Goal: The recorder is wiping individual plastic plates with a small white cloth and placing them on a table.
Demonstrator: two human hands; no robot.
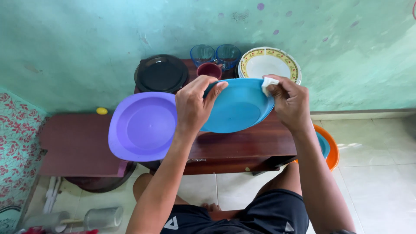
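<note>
Hands meet over the tabletop [242, 145]: left hand [193, 104] grips a blue plate [236, 108]; right hand [289, 100] pinches a white cloth [268, 83] against its rim.

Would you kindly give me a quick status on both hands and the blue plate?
Left hand grips blue plate at its left rim. Right hand presses white cloth on right rim. Purple plate lies beside it, nothing obstructing.

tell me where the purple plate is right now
In the head view, the purple plate lies left of centre on the wooden table, beside the left hand gripping the blue plate.
</note>
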